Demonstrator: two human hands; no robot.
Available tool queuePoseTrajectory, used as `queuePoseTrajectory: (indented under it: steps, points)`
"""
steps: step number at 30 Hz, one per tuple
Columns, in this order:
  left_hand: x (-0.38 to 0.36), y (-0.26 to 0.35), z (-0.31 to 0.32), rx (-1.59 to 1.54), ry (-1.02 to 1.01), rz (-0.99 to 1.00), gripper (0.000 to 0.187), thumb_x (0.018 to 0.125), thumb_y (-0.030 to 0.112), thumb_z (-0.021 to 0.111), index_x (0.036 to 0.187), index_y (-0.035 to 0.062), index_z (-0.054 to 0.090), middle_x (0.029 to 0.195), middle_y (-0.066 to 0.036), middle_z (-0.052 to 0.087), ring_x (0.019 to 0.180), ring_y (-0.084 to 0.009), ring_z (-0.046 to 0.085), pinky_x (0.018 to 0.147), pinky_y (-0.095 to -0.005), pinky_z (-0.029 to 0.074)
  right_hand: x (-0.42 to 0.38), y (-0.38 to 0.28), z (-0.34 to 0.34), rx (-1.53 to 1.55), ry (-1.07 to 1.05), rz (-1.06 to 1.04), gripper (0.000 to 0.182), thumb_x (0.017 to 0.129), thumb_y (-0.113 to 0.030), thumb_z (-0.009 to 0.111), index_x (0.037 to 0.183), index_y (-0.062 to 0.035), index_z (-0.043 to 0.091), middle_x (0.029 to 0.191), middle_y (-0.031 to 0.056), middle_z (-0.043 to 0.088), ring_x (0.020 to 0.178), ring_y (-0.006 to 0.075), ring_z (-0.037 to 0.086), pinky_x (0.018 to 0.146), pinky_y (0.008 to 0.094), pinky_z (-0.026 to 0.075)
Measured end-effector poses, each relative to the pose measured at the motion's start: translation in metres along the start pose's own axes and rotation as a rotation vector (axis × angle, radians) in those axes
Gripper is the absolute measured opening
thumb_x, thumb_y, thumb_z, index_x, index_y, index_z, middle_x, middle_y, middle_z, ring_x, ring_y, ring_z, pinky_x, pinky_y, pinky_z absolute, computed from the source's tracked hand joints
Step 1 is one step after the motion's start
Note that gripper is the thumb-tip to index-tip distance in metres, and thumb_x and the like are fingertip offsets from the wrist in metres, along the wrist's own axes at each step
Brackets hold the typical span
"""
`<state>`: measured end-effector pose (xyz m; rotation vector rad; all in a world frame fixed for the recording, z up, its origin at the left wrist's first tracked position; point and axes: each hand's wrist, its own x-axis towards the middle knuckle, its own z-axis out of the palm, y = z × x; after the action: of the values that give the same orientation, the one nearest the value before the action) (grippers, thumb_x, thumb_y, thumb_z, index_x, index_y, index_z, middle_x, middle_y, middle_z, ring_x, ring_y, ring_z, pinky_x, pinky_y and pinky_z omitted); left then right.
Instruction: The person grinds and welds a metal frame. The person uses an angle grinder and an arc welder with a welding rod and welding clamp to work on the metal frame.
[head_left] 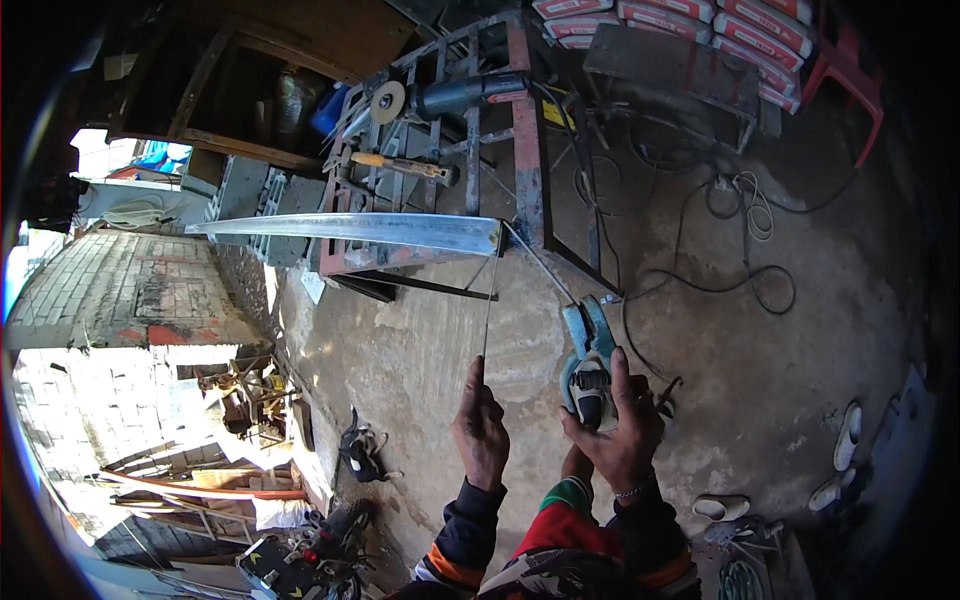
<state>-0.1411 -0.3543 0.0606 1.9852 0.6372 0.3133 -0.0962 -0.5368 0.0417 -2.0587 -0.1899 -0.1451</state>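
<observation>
Above concrete, hands grip: left (482, 428) apparently a rod (487, 310), right (620, 430) the electrode holder (588, 365).

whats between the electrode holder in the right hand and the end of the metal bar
A thin welding rod runs from the electrode holder to the metal bar; head view.

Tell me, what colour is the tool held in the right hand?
The electrode holder in the right hand is teal-blue with a dark grip, seen in the head view.
</observation>
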Motion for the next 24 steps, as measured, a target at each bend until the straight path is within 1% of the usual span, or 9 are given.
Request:
queuePoseTrajectory:
  steps: [6, 8, 12, 14, 15, 17, 18, 21, 24]
  points:
    - [-0.0001, 0.0015, 0.0008, 0.001, 0.005, -0.003, 0.06, 0.093, -0.011, 0.04, 0.152, 0.0024, 0.047, 0.08, 0.004, 0.038, 0.07, -0.007, 0.038, 0.065, -0.0188, 0.037, -0.0005, 0.0002, -0.0031, 0.005, 0.004, -0.009, 0.103, 0.064, -0.026, 0.092, 0.153, -0.008, 0.043, 0.099, 0.0132, 0.063, 0.084, 0.0299, 0.062, 0.071, 0.0405, 0.052]
    - [-0.0005, 0.0038, 0.0009, 0.014, 0.007, 0.009, 0.06, 0.094, -0.01, 0.041, 0.152, 0.0027, 0.047, 0.08, 0.004, 0.04, 0.07, -0.0067, 0.037, 0.064, -0.0186, 0.036, 0.0016, -0.001, -0.0031, 0.004, 0.038, -0.001, 0.103, 0.064, -0.026, 0.092, 0.153, -0.0072, 0.044, 0.099, 0.0131, 0.063, 0.084, 0.0298, 0.063, 0.071, 0.0406, 0.052]
    - [0.0007, 0.0057, 0.0015, 0.048, 0.019, -0.002, 0.059, 0.094, -0.01, 0.04, 0.152, 0.0032, 0.047, 0.079, 0.004, 0.042, 0.069, -0.0066, 0.037, 0.064, -0.0188, 0.036, 0.0027, 0.001, -0.0013, 0.029, 0.017, -0.025, 0.102, 0.064, -0.026, 0.092, 0.152, -0.0059, 0.044, 0.099, 0.0133, 0.063, 0.085, 0.0298, 0.063, 0.072, 0.0404, 0.052]
    - [0.0004, 0.0023, 0.0005, -0.026, 0.022, -0.165, 0.059, 0.095, -0.009, 0.041, 0.152, 0.0036, 0.047, 0.079, 0.004, 0.044, 0.069, -0.0064, 0.038, 0.063, -0.0194, 0.037, 0.0009, -0.0004, -0.0044, -0.015, 0.004, 0.003, 0.101, 0.064, -0.026, 0.092, 0.151, -0.0047, 0.044, 0.1, 0.0138, 0.064, 0.086, 0.0303, 0.064, 0.073, 0.0404, 0.053]
    - [0.0007, 0.0014, 0.0004, -0.025, 0.021, -0.166, 0.059, 0.095, -0.009, 0.041, 0.152, 0.0036, 0.047, 0.079, 0.004, 0.044, 0.069, -0.0064, 0.038, 0.063, -0.0194, 0.037, 0.001, -0.0015, -0.0044, -0.015, 0.004, 0.004, 0.101, 0.064, -0.026, 0.092, 0.151, -0.0047, 0.044, 0.1, 0.0138, 0.064, 0.086, 0.0303, 0.064, 0.073, 0.0404, 0.053]
    - [0.0011, 0.0005, 0.0006, 0.065, 0.009, 0.074, 0.059, 0.095, -0.009, 0.04, 0.152, 0.0037, 0.047, 0.077, 0.005, 0.04, 0.069, -0.0063, 0.038, 0.063, -0.0194, 0.037, 0.0024, -0.004, -0.0038, 0.019, 0.005, 0.03, 0.101, 0.065, -0.026, 0.091, 0.151, -0.0041, 0.044, 0.102, 0.0144, 0.065, 0.088, 0.0305, 0.065, 0.075, 0.0407, 0.054]
    - [-0.0001, 0.0044, 0.001, 0.061, 0.009, 0.036, 0.061, 0.093, -0.01, 0.039, 0.152, 0.0036, 0.047, 0.078, 0.005, 0.038, 0.069, -0.0065, 0.038, 0.064, -0.0193, 0.037, 0.0027, -0.0031, -0.0025, 0.045, 0.022, 0.027, 0.1, 0.066, -0.025, 0.091, 0.151, -0.0037, 0.044, 0.103, 0.0146, 0.065, 0.09, 0.0306, 0.066, 0.076, 0.0414, 0.054]
    - [0.0, 0.0036, 0.0007, 0.036, 0.007, 0.016, 0.063, 0.092, -0.011, 0.04, 0.152, 0.0037, 0.047, 0.079, 0.005, 0.039, 0.069, -0.0064, 0.037, 0.064, -0.019, 0.037, 0.0068, -0.0027, -0.0025, 0.056, 0.056, 0.002, 0.1, 0.066, -0.025, 0.091, 0.152, -0.0037, 0.044, 0.105, 0.0144, 0.066, 0.091, 0.0305, 0.066, 0.077, 0.0419, 0.054]
    - [0.0001, 0.0032, 0.0006, 0.042, 0.007, 0.007, 0.062, 0.092, -0.011, 0.04, 0.152, 0.004, 0.047, 0.08, 0.004, 0.04, 0.07, -0.0062, 0.037, 0.064, -0.0188, 0.037, 0.0053, 0.0003, 0.0001, 0.069, 0.028, 0.014, 0.101, 0.066, -0.025, 0.091, 0.152, -0.0042, 0.043, 0.105, 0.0137, 0.066, 0.091, 0.03, 0.065, 0.078, 0.0417, 0.054]
